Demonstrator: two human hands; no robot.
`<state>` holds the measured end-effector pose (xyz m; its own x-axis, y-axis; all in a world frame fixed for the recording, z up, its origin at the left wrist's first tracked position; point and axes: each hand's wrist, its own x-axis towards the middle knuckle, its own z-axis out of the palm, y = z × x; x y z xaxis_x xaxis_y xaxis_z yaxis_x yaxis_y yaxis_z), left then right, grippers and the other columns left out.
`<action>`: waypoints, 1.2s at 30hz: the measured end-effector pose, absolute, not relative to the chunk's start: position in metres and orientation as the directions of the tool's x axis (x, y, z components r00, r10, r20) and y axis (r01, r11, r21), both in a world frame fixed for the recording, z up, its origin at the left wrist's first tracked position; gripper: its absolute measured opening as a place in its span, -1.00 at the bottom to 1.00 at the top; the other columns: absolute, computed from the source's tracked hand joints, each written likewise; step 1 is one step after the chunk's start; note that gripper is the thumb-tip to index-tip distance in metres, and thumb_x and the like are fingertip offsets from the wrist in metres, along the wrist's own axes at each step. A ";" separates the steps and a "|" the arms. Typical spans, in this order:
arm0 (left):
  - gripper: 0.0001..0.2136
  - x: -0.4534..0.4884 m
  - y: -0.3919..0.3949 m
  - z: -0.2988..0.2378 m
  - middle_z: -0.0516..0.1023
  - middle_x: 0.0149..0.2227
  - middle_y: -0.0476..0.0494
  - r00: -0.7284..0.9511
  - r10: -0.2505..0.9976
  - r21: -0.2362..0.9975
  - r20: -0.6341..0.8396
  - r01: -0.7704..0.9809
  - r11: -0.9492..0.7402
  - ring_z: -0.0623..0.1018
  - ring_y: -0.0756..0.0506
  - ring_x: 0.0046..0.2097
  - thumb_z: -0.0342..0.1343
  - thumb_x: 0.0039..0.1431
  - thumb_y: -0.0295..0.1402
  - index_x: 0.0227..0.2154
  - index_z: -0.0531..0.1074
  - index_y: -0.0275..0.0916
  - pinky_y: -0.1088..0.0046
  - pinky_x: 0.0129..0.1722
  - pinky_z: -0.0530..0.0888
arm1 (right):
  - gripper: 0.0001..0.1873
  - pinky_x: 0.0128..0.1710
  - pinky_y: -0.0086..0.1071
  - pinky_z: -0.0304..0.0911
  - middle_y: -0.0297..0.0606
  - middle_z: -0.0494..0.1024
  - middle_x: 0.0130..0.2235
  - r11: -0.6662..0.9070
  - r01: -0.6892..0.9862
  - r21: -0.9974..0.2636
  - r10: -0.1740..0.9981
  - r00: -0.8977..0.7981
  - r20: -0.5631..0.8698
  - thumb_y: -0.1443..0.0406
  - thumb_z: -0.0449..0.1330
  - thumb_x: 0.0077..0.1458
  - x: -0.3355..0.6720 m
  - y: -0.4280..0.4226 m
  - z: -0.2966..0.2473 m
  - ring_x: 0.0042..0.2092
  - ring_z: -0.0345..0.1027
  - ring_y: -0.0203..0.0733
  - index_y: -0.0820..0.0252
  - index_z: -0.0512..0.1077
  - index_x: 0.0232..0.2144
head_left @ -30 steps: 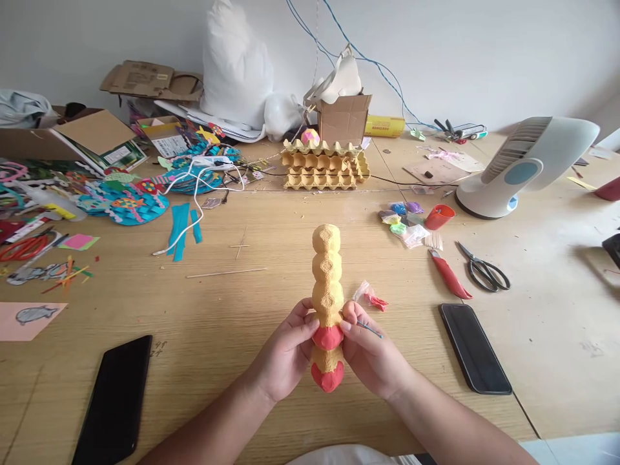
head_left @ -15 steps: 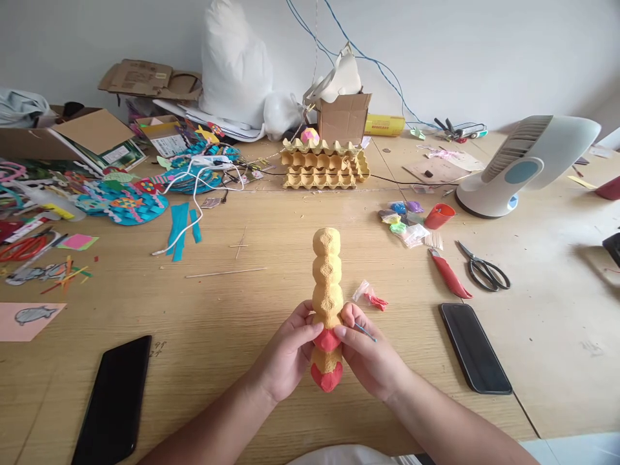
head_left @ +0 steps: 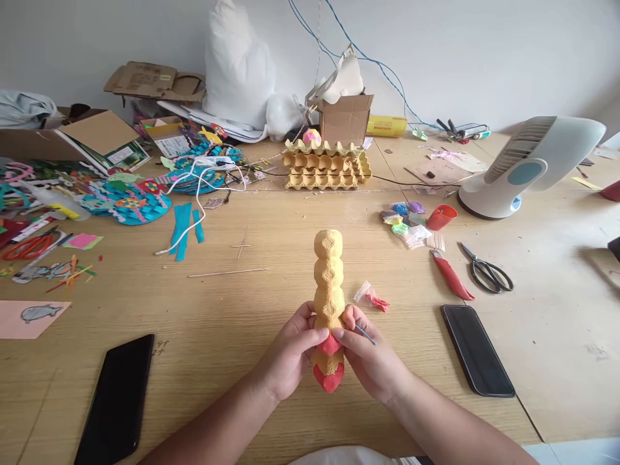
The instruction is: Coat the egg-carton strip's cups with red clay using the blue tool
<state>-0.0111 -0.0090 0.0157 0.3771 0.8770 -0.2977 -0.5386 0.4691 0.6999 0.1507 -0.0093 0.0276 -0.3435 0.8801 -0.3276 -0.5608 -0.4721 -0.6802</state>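
Observation:
A yellow strip of egg-carton cups (head_left: 329, 278) stands on end over the wooden table (head_left: 232, 310), with red clay (head_left: 330, 380) pressed over its two lowest cups. My left hand (head_left: 290, 352) wraps the strip's lower left side, thumb on the upper red patch. My right hand (head_left: 371, 358) grips the right side, thumb meeting the left thumb on the red clay. A thin blue-tipped stick (head_left: 365, 334) pokes out between my right fingers.
A scrap of red clay in clear wrap (head_left: 371, 297) lies just right of the strip. Phones lie at lower left (head_left: 116, 400) and right (head_left: 477, 349). A red knife (head_left: 450, 276), scissors (head_left: 487, 271), red cup (head_left: 440, 216), fan (head_left: 527, 165) and stacked egg trays (head_left: 325, 169) sit beyond.
Both thumbs have closed further over the upper red patch, hiding more of it. The strip has stayed upright in about the same place.

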 end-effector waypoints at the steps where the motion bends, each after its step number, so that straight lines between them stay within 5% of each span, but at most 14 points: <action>1: -0.66 -0.011 -0.009 0.016 0.60 -0.14 -0.14 0.369 0.878 0.703 -0.304 -0.535 0.468 0.56 -0.11 -0.15 0.31 0.14 -0.34 -0.01 0.48 -0.16 0.41 -0.17 0.42 | -0.50 -0.32 -0.42 0.13 -0.44 0.33 -0.41 -0.462 -0.556 -0.691 0.885 -0.335 -0.323 0.24 0.49 -0.01 0.150 -0.010 0.029 -0.35 0.19 -0.27 0.10 0.16 -0.45; 7: -0.72 -0.010 -0.007 0.017 0.61 -0.11 -0.15 0.359 0.881 0.691 -0.308 -0.552 0.467 0.56 -0.11 -0.11 0.28 0.20 -0.30 -0.04 0.49 -0.17 0.41 -0.14 0.43 | -0.49 -0.31 -0.42 0.15 -0.44 0.34 -0.41 -0.486 -0.566 -0.666 0.873 -0.348 -0.341 0.22 0.50 -0.01 0.150 -0.008 0.029 -0.34 0.20 -0.28 0.10 0.17 -0.44; 12: -0.72 -0.015 -0.004 0.019 0.61 -0.02 -0.22 0.427 0.848 0.567 -0.313 -0.632 0.528 0.57 -0.16 -0.05 0.09 0.36 -0.18 -0.01 0.51 -0.19 0.34 -0.08 0.44 | -0.53 -0.29 -0.40 0.17 -0.42 0.37 -0.39 -0.531 -0.629 -0.567 0.847 -0.377 -0.376 0.20 0.48 0.03 0.154 -0.003 0.028 -0.31 0.26 -0.25 0.09 0.19 -0.42; 15: -0.71 -0.019 -0.002 0.020 0.62 -0.01 -0.21 0.439 0.849 0.527 -0.293 -0.667 0.527 0.58 -0.14 -0.06 0.15 0.32 -0.25 0.05 0.50 -0.17 0.36 -0.08 0.45 | -0.57 -0.25 -0.37 0.20 -0.41 0.42 -0.35 -0.540 -0.658 -0.525 0.841 -0.404 -0.360 0.22 0.47 0.04 0.156 -0.001 0.030 -0.28 0.30 -0.23 0.08 0.22 -0.40; 24: -0.39 -0.016 -0.004 0.023 0.65 -0.07 -0.18 0.391 0.887 0.661 -0.245 -0.601 0.448 0.59 -0.09 -0.05 0.32 0.18 -0.43 0.28 0.35 -0.07 0.43 -0.05 0.47 | -0.56 -0.28 -0.41 0.20 -0.44 0.46 -0.35 -0.535 -0.688 -0.489 0.842 -0.389 -0.373 0.27 0.48 0.04 0.155 -0.001 0.029 -0.32 0.32 -0.27 0.08 0.21 -0.41; 30: -0.29 -0.014 -0.005 0.017 0.64 -0.28 -0.09 0.248 0.921 0.744 -0.301 -0.543 0.389 0.57 -0.03 -0.26 0.41 0.07 -0.43 0.30 0.34 -0.11 0.45 -0.19 0.47 | -0.53 -0.32 -0.44 0.14 -0.46 0.36 -0.42 -0.492 -0.653 -0.575 0.869 -0.332 -0.367 0.21 0.47 0.05 0.153 -0.004 0.028 -0.38 0.20 -0.32 0.10 0.19 -0.43; 36: -0.28 -0.013 -0.006 0.019 0.63 -0.32 -0.06 0.208 0.930 0.755 -0.303 -0.544 0.368 0.57 -0.03 -0.26 0.43 0.05 -0.39 0.30 0.35 -0.11 0.44 -0.18 0.48 | -0.48 -0.34 -0.40 0.05 -0.49 0.23 -0.47 -0.359 -0.457 -0.814 0.930 -0.253 -0.268 0.19 0.48 0.02 0.155 -0.002 0.026 -0.40 0.06 -0.31 0.10 0.14 -0.46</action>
<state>-0.0130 -0.0059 0.0186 0.2085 0.9299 -0.3029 -0.5436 0.3676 0.7546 0.1549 -0.0022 0.0264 -0.2526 0.9298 -0.2679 -0.4568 -0.3586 -0.8141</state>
